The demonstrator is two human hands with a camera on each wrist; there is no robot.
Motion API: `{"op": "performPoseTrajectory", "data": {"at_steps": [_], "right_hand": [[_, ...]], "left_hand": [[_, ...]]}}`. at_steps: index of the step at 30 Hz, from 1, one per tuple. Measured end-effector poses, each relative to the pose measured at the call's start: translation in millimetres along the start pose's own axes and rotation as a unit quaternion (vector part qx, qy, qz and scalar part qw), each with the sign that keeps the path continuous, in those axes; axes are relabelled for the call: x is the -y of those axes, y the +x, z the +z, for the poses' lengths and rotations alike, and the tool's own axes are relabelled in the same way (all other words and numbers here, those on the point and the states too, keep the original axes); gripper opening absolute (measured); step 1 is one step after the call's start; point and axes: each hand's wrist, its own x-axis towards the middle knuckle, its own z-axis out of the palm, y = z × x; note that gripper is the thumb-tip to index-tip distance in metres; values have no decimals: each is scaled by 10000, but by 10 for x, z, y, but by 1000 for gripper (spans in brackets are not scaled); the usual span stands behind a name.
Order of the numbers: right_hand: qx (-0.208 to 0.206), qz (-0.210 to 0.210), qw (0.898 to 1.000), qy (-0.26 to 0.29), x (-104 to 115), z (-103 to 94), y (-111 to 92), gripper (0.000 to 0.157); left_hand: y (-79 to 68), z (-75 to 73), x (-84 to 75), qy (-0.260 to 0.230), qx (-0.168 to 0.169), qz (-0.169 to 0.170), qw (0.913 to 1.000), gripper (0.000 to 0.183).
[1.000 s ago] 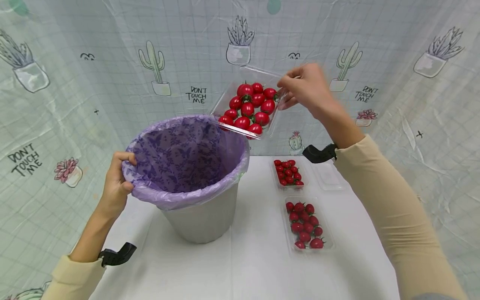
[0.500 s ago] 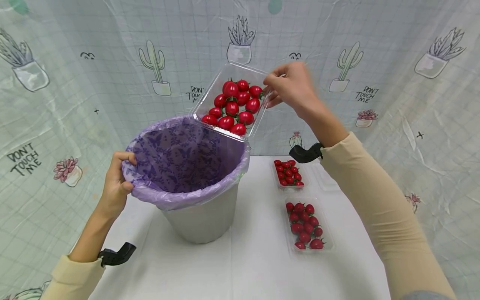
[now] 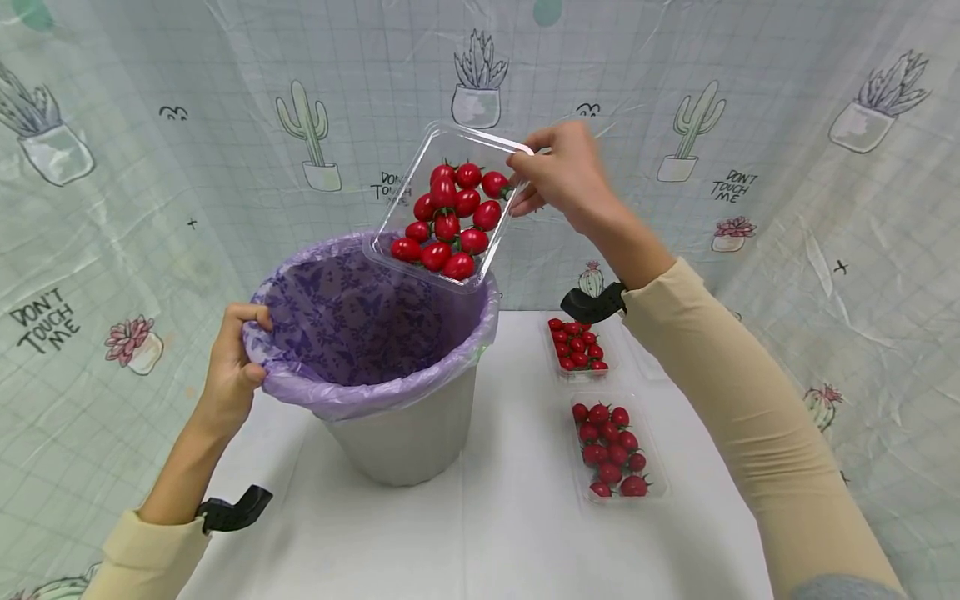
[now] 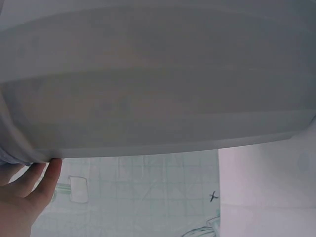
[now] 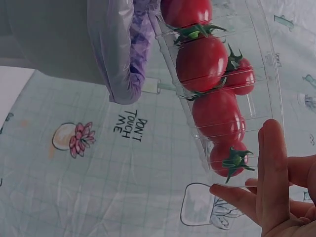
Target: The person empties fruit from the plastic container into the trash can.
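My left hand (image 3: 234, 367) grips the left rim of a grey bin (image 3: 408, 437) lined with a purple butterfly-print bag (image 3: 360, 321). In the left wrist view, the fingers (image 4: 47, 182) touch the underside of its rim. My right hand (image 3: 562, 179) pinches the right edge of a clear plastic tray (image 3: 408, 179). The tray hangs tilted over the bin's far right rim, its lower left corner toward the opening. Several red cherry tomatoes (image 3: 446, 225) lie in it. In the right wrist view, green stems show on the tomatoes (image 5: 202, 64), close to the purple liner (image 5: 126, 54).
Two more clear trays of tomatoes rest on the white table (image 3: 517, 517): one nearer tray (image 3: 656, 467) and one farther tray (image 3: 609, 354). Behind the right forearm, another clear plastic piece (image 3: 656, 367) is partly hidden. A plant-print sheet (image 3: 225, 167) hangs around the table.
The right hand has carried the tray of tomatoes leftward over the bin, and the tray's inside now faces me more. The left hand and the bin have stayed in place.
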Motion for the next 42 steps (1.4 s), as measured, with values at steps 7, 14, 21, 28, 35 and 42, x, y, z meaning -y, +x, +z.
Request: {"op": "performPoseTrajectory", "data": {"at_steps": [7, 14, 21, 28, 35, 42], "right_hand": [[-47, 142, 9998, 155, 26, 42, 11, 21], [-90, 141, 9996, 228, 27, 56, 16, 27], [-76, 223, 9996, 155, 24, 68, 12, 33], [-77, 228, 9995, 188, 33, 108, 0, 28], [-140, 239, 9995, 141, 17, 130, -7, 27], [-223, 212, 9991, 304, -14, 146, 2, 27]], "left_hand": [[7, 8, -4, -38, -27, -4, 10000, 69], [15, 9, -10, 0, 18, 27, 10000, 69], [6, 6, -2, -23, 5, 46, 10000, 69], [0, 5, 3, -27, -17, 62, 10000, 70], [13, 4, 5, -11, 2, 101, 9999, 69], [8, -3, 9, 5, 19, 97, 10000, 70]]}}
